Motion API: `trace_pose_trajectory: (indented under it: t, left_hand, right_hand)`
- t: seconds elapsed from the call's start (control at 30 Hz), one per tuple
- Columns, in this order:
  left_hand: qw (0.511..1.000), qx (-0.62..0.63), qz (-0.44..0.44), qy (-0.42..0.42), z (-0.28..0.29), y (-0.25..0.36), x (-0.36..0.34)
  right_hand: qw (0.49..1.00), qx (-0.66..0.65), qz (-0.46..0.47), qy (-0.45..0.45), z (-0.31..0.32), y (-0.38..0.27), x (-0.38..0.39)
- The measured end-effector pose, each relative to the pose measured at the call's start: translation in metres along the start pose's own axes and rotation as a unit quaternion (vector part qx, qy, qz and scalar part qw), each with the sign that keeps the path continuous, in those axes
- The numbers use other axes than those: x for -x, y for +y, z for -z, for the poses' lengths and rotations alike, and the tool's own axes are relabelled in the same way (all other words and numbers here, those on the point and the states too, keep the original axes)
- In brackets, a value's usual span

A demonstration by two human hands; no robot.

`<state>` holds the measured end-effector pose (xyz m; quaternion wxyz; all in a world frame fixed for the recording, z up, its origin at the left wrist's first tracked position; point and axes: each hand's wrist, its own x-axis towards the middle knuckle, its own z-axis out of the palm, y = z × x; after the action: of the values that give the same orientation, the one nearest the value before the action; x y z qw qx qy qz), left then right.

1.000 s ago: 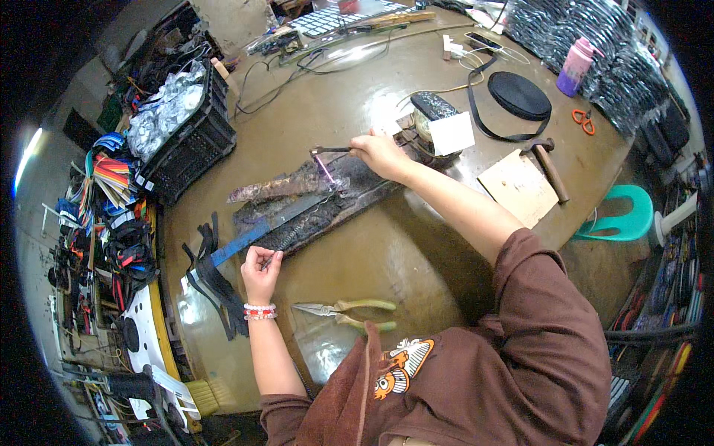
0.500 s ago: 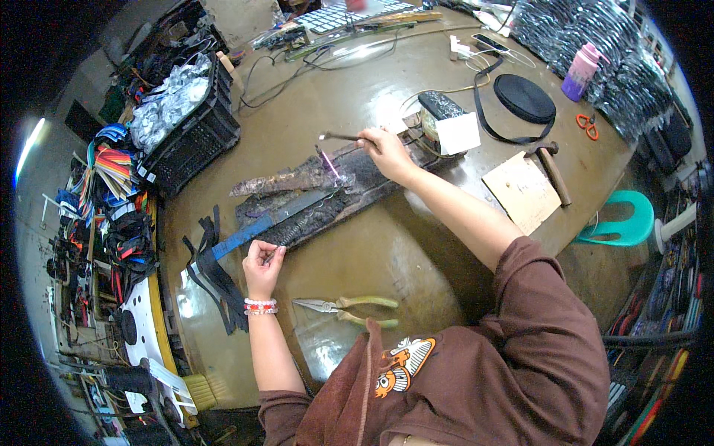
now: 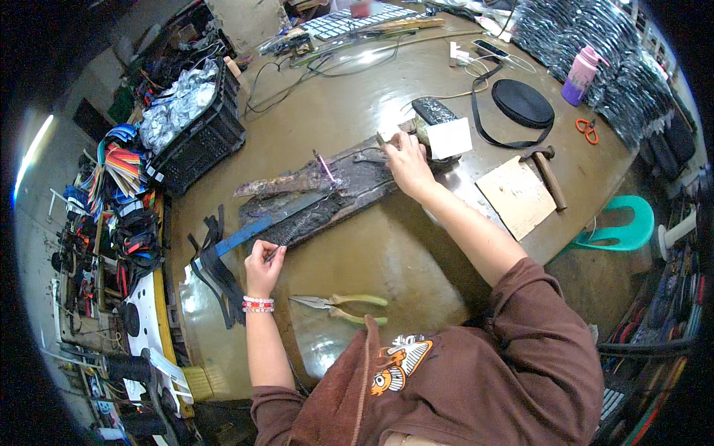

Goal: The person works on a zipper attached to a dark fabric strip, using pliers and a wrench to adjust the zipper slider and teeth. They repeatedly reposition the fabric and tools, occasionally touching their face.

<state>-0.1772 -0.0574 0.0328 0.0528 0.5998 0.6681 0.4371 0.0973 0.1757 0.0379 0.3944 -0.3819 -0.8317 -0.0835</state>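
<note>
A long, dark, scorched-looking board point(image 3: 357, 186) lies across the table in front of me. My left hand point(image 3: 264, 264) is closed in a pinch at its near left edge, and what the fingers hold is too small to make out. Along the board runs a flat strip with a blue end point(image 3: 253, 230); black straps point(image 3: 216, 271) lie beside it. A thin pinkish stick point(image 3: 323, 165) stands up from the board. My right hand point(image 3: 407, 165) is at the board's far right end, fingers closed by a small light-edged piece; its grip is partly hidden.
Green-handled pliers point(image 3: 342, 303) lie near me. To the right are a hammer point(image 3: 549, 182), a tan board point(image 3: 515, 199), a black webbing roll point(image 3: 523, 102), orange scissors point(image 3: 587, 131) and a tumbler point(image 3: 581, 78). A black crate point(image 3: 197, 134) stands at the left.
My right hand has moved right and slightly nearer, to the board's far right end. The thin dark tool it held out no longer shows clearly. My left hand has stayed in its pinch.
</note>
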Motion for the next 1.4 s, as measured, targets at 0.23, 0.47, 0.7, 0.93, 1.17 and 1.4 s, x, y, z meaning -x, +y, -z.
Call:
trace_pose_trajectory:
  t: [0.23,0.47,0.7,0.93,1.17,1.4]
  left_hand:
    - [0.994,-0.106,-0.027,0.003,0.012,0.041,0.012]
    - [0.998,-0.033,0.046,-0.021,-0.005,0.095,0.052]
    - [0.986,-0.145,0.056,-0.060,0.004,0.102,0.028]
    - [0.981,-0.042,0.142,-0.122,-0.066,0.100,-0.039]
    - [0.986,-0.090,0.133,-0.038,-0.065,0.105,-0.024]
    - [0.991,-0.134,-0.009,0.004,-0.081,0.119,-0.007]
  right_hand:
    - [0.900,-0.343,-0.141,-0.229,0.035,-0.059,0.034]
    - [0.470,-0.749,-0.307,-0.353,0.016,-0.177,0.066]
    - [0.568,-0.696,-0.322,-0.298,0.020,-0.190,0.069]
    - [0.634,-0.660,-0.275,-0.296,0.024,-0.188,0.081]
    - [0.966,-0.162,-0.020,-0.198,0.060,-0.052,0.046]
    - [0.917,0.124,0.253,-0.284,0.019,-0.013,0.001]
